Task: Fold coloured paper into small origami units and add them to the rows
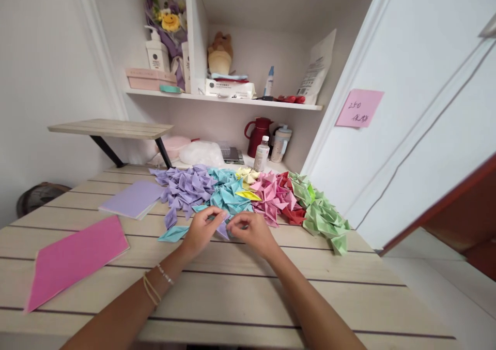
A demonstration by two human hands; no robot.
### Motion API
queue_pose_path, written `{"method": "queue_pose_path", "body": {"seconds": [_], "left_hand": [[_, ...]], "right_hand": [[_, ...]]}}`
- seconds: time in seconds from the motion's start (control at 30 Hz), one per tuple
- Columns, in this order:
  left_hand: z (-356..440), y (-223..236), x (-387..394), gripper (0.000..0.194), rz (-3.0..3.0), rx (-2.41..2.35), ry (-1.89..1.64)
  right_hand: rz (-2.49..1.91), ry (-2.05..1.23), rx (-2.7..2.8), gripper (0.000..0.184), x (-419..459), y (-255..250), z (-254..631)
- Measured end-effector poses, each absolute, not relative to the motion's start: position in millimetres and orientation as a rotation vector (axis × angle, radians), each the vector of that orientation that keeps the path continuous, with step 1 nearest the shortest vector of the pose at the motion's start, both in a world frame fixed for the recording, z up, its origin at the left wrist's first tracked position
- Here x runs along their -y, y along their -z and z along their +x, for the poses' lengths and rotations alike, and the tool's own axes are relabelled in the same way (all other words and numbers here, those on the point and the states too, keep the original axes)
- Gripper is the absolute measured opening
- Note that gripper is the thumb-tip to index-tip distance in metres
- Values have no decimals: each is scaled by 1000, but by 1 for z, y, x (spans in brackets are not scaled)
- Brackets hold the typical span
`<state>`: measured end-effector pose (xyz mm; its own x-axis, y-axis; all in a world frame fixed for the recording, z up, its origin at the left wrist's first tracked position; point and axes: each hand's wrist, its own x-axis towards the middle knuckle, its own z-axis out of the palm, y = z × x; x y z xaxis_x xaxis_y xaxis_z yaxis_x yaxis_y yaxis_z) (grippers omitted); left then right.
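Left hand (201, 232) pinches a small purple folded paper (222, 230) between thumb and fingers, low over the table (232, 298), and is the nearer of the two. Right hand (252, 231), its fingers curled in a narrow curve, sits just beside that paper at its 3 o'clock; from where I'm standing I can't tell if they touch. The paper's visible length seems to run roughly 12 to 6, crosswise to the line between the hands. From there, the blue pile (228, 195) is at 12, the purple pile (189, 185) at 11, the pink pile (269, 192) near 1
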<state>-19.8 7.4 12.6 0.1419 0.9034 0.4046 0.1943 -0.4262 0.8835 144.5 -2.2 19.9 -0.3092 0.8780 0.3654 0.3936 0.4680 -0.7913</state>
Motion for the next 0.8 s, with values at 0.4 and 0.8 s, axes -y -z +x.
{"method": "queue_pose_path", "body": {"seconds": [0.4,0.8], "left_hand": [[-25,-15,-13,34,1057,-739,-1262],[-23,-10,-12,25,1196,-972,-1170]], "right_hand": [[-1056,-742,1634,14,-7,-14,146],[-1093,-591,1808,10,-1,-18,142]]}}
